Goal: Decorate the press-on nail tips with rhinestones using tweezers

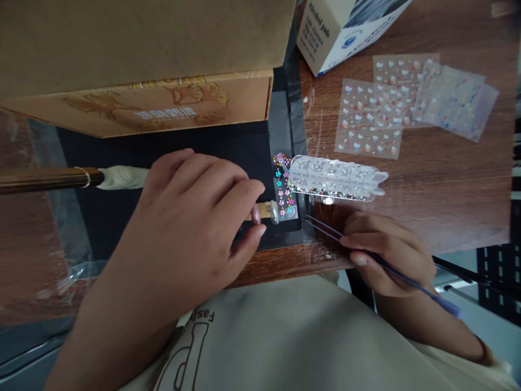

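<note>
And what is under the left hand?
Around the left hand, the black mat shows; a light wooden piece partly shows by its thumb. Anything directly beneath the palm is covered and cannot be seen.

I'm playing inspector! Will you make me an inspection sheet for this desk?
Surface: brown table, with a black mat edged in clear film.
Job's things: tweezers; colourful gem sheet on the mat; clear case across the mat's edge; silvery piece beside the gem sheet.
Clutter: cardboard box, "Alcohol pads" box, overlapping sticker sheets.
Hands: right hand holds the tweezers, tips apart; left hand is over the mat, its grip partly hidden.
Cables: nothing seen.
Surroundings: pale clothing below, dark slotted panel at right.
</note>
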Motion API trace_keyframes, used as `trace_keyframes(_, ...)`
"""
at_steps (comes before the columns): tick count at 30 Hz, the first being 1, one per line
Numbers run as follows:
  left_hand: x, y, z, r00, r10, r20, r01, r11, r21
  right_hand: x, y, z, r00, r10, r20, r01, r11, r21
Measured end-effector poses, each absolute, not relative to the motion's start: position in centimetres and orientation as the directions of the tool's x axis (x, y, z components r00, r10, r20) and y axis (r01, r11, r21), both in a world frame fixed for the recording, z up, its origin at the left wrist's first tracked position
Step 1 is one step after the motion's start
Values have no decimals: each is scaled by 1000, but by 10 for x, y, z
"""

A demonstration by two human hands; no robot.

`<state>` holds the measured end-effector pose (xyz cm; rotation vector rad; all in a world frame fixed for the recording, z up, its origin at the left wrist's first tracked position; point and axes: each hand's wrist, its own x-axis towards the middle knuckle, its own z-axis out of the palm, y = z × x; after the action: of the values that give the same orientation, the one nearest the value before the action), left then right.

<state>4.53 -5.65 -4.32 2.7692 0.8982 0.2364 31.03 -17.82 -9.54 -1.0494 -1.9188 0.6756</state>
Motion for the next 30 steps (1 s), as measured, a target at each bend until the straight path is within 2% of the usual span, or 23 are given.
trace_keyframes(9,44,-57,-44,805,584,103,544,-797,263,310,-178,-99,-283,875,392,480,483,-732)
trace_keyframes(30,44,-58,-41,809,583,78,552,-799,238,307,-175,-95,-290,881,374,497,473,-728)
